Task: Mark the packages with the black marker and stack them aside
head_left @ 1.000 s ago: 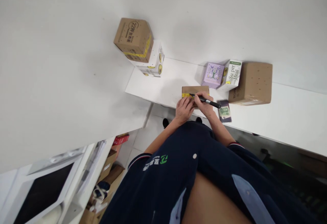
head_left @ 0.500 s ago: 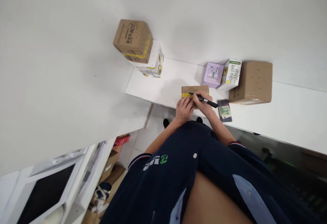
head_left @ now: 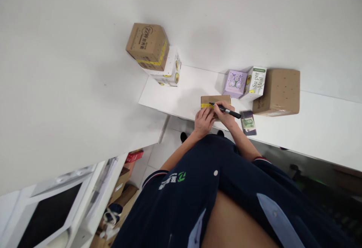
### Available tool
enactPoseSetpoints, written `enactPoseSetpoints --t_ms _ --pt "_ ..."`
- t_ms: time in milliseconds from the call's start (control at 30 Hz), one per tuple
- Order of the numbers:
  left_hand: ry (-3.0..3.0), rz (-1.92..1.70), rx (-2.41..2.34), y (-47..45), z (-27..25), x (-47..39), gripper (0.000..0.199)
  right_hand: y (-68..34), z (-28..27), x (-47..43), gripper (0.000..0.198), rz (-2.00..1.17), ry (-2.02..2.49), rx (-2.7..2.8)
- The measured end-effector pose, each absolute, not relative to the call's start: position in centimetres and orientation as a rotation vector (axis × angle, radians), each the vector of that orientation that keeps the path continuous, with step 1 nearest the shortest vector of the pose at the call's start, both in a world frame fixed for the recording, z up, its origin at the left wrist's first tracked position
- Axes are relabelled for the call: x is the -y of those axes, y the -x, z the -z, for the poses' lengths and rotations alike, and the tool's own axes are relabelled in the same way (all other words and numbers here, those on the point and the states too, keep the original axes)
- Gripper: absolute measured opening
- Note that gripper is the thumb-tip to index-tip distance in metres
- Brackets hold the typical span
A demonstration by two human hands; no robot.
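Carton (head view): small brown carton (head_left: 219,98) lies on the white bench (head_left: 325,127) near its front edge, right before me; a yellow tape (head_left: 205,105) crosses its top.
Left hand: my left hand (head_left: 204,121) rests on the carton, fingers laid out and slightly spread; the thumb is too hidden to tell.
Right hand: my right hand (head_left: 225,115) pinches a black marker (head_left: 233,112) between thumb and fingers, over the carton.
Marker tip: at the tape; contact, cannot tell.
Right of carton: dark flat item (head_left: 245,114) with a green banknote (head_left: 248,123) on it, near my right hand.
Behind that: purple box (head_left: 235,83), white "Super Meal" box (head_left: 257,82) and large carton (head_left: 285,89), side by side.
Left end: printed carton (head_left: 147,44) stacked on a white patterned box (head_left: 166,79).
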State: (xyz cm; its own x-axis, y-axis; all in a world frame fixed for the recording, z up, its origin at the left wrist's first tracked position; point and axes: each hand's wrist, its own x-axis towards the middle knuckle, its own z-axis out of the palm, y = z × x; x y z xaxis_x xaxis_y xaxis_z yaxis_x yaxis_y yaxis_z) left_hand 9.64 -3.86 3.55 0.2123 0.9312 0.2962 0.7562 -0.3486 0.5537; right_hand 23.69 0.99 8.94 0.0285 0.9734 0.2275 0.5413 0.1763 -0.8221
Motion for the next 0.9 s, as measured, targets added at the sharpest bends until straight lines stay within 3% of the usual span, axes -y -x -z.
enactPoseSetpoints --t_ms 500,733,900 --pt "-2.270 -0.835 -1.604 -9.6 -4.0 3.9 0.044 -23.8 -8.6 -1.0 0.031 -0.699 1.459 1.555" --pt "-2.388 -0.743 -1.679 -9.6 -4.2 4.1 0.041 -24.8 -8.5 -0.8 0.035 -0.783 1.359 1.127" --pt "-2.411 -0.730 -1.699 -9.5 -4.1 4.1 0.041 -28.5 -6.0 -1.3 0.034 -0.666 1.429 0.887"
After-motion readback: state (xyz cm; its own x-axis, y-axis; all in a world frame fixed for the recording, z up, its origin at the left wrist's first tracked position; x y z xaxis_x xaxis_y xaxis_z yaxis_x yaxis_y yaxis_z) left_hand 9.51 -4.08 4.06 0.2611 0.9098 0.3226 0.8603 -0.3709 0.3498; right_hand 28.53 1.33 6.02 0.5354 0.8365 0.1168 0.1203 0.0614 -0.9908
